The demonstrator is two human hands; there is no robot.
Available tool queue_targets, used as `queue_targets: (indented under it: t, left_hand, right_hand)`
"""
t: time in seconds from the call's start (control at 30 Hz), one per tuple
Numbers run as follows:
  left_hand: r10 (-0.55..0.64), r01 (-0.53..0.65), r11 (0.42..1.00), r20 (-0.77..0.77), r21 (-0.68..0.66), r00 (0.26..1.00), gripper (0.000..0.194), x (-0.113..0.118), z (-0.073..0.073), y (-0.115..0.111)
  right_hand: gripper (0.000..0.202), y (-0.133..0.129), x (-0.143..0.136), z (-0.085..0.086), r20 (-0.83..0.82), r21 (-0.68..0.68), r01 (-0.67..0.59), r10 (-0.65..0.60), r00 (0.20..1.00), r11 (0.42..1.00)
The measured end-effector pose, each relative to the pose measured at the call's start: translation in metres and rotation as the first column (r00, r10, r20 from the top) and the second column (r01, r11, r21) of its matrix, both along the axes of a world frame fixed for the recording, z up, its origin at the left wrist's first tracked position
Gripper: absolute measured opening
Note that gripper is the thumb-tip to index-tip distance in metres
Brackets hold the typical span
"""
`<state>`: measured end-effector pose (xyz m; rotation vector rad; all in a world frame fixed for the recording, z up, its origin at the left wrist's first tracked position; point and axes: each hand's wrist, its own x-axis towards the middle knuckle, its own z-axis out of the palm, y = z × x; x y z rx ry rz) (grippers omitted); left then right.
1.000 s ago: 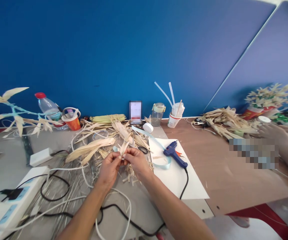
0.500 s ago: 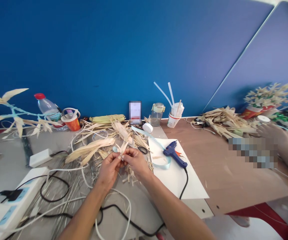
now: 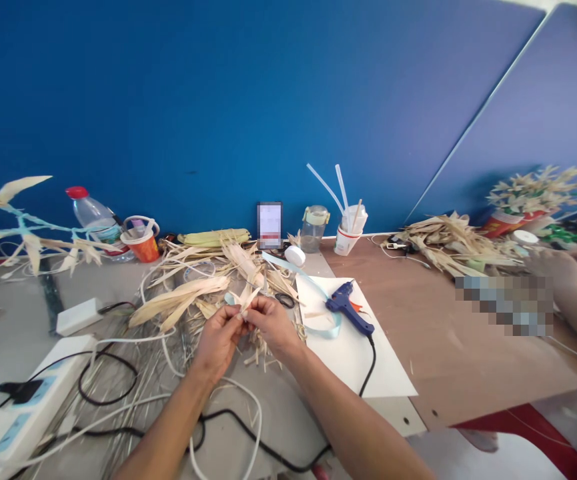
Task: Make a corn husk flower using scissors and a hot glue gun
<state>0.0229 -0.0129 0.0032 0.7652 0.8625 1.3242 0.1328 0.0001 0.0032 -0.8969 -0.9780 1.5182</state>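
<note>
From my remote seat, my left hand [image 3: 219, 335] and right hand [image 3: 273, 327] both pinch a small husk piece [image 3: 247, 300] — neither hand is nearer. It sits between their fingertips, long axis pointing away from me, tips splayed toward the wall [image 3: 178, 107]. Loose husks [image 3: 185, 298] lie just beyond — the glue gun [image 3: 343, 301] rests rightward on paper [image 3: 368, 373].

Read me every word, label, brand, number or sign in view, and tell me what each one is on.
No text is clear enough to quote.
Bottle label: too small and blurred to read.
Orange cup: print too blurred to read.
White cup: markings too small to read.
Phone screen: pixelated, can't be read.
</note>
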Motion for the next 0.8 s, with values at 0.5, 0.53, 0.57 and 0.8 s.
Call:
queue_targets:
  t: [0.5, 0.53, 0.57, 0.8]
  left_hand:
    - [-0.105, 0.105, 0.994, 0.057, -0.002, 0.993, 0.025, -0.007, -0.003, 0.001]
    - [-0.11, 0.111, 0.994, 0.063, -0.004, 0.992, 0.024, -0.007, -0.003, 0.001]
    - [-0.114, 0.114, 0.993, 0.067, -0.006, 0.991, 0.024, -0.007, -0.004, 0.001]
    - [-0.102, 0.103, 0.995, 0.067, -0.002, 0.992, 0.026, -0.004, -0.005, 0.001]
  right_hand:
    - [0.009, -0.003, 0.007, 0.01, 0.076, 0.069, -0.11, 0.105, 0.992, 0.992]
    - [0.008, -0.003, 0.008, 0.011, 0.096, 0.082, -0.117, 0.109, 0.989, 0.99]
    - [0.006, -0.003, 0.009, 0.012, 0.119, 0.096, -0.12, 0.108, 0.987, 0.988]
    - [0.005, -0.004, 0.009, 0.01, 0.288, 0.164, -0.048, -0.001, 0.958, 0.985]
